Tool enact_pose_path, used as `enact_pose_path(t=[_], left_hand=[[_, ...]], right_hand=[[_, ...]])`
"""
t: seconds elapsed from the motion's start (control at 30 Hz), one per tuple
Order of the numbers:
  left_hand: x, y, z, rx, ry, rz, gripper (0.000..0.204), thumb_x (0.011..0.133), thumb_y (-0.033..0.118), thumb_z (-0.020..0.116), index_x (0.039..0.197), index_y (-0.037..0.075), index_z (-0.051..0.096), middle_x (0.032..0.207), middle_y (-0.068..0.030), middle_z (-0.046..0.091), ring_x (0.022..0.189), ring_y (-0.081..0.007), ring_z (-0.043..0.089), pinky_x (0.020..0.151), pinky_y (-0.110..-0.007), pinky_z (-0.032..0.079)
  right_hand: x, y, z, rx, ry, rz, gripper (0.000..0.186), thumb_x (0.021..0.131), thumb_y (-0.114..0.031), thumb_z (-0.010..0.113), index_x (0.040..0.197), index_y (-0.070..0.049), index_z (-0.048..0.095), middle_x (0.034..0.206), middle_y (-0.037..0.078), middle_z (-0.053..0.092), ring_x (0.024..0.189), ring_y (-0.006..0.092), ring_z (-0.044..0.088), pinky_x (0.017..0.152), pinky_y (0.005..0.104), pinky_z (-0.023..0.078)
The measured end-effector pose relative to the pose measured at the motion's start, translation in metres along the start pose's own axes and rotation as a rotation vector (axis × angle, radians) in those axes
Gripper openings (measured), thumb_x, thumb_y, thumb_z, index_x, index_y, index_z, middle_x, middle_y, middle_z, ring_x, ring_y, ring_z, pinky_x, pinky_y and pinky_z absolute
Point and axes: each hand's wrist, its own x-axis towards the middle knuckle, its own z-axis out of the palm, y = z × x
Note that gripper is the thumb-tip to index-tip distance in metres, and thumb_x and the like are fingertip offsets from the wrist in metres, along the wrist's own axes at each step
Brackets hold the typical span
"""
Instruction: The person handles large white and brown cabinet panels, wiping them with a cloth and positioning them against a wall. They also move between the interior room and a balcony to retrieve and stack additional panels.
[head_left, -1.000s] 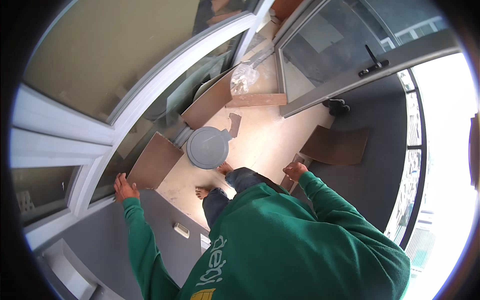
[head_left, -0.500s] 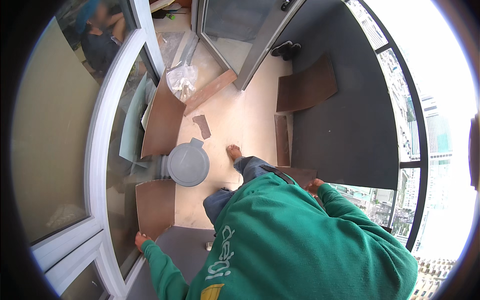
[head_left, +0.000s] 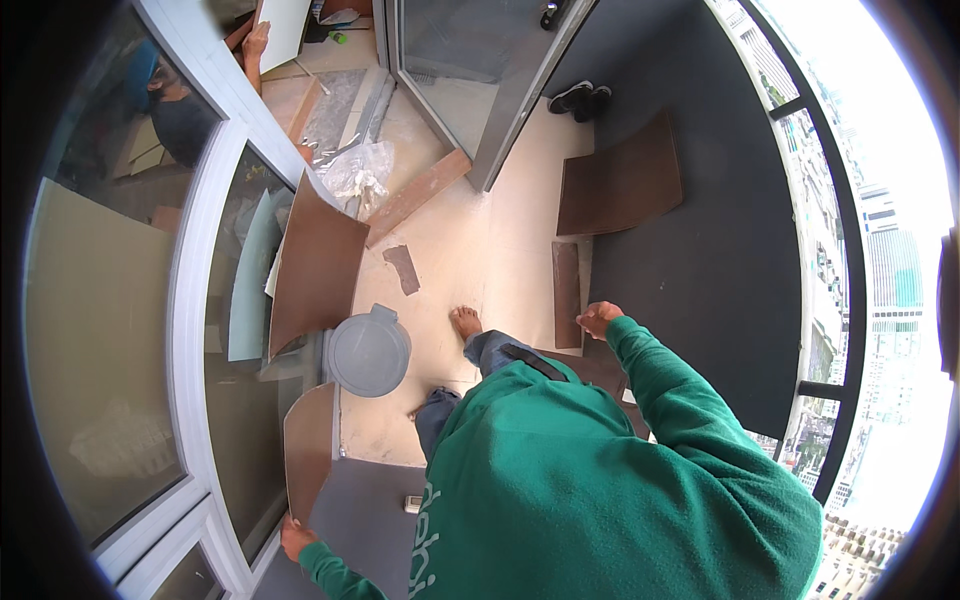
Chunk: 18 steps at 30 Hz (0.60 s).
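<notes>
Brown board (head_left: 308, 440): smooth, matt, wood-like; round grey lid (head_left: 368, 355): matt plastic; bag (head_left: 362, 168): crinkled, glossy plastic; sweatshirt (head_left: 600, 480): matt cloth

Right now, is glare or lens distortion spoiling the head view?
Head view: sky beyond the black railing is blown out white; same view: the white window frame bows with fisheye distortion; same view: the bare left hand, at the curved brown panel, shows fairly clearly.

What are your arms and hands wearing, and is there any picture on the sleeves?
Both arms wear long, plain green sleeves that reach down to the wrists, and no picture shows on the parts in view. The left hand and the right hand are bare, with no gloves.
</notes>
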Motion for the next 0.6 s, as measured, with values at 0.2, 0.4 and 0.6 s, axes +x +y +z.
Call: enact_pose_path(t=[0.2, 0.4, 0.6], left_hand=[[-0.052, -0.009, -0.086, -0.025, 0.123, 0.035, 0.026, 0.093, 0.018, 0.060, 0.117, 0.012, 0.069, 0.100, -0.0159, 0.072, 0.091, -0.0369, 0.069, 0.075, -0.049, 0.055], [-0.114, 0.001, -0.221, -0.274, 0.157, 0.204, 0.030, 0.087, 0.005, 0.061, 0.115, 0.010, 0.070, 0.095, -0.0185, 0.071, 0.090, -0.0409, 0.068, 0.076, -0.049, 0.053], [-0.164, 0.106, -0.350, -0.087, 0.244, 0.213, 0.023, 0.082, 0.001, 0.061, 0.103, 0.002, 0.070, 0.089, -0.0233, 0.067, 0.084, -0.0447, 0.064, 0.074, -0.048, 0.051]], right_hand=[[0.043, 0.007, -0.063, -0.171, 0.092, 0.055, 0.042, 0.094, -0.044, 0.057, 0.110, -0.009, 0.074, 0.114, 0.017, 0.071, 0.111, 0.0348, 0.065, 0.100, 0.0405, 0.050], [0.068, 0.024, -0.149, 0.236, 0.653, 0.104, 0.033, 0.088, -0.032, 0.066, 0.102, -0.003, 0.074, 0.104, 0.020, 0.073, 0.103, 0.0372, 0.069, 0.094, 0.0443, 0.053], [0.119, 0.090, -0.223, 0.250, 0.932, 0.406, 0.041, 0.082, -0.030, 0.073, 0.116, -0.008, 0.067, 0.123, 0.019, 0.059, 0.105, 0.0374, 0.065, 0.094, 0.0470, 0.055]])
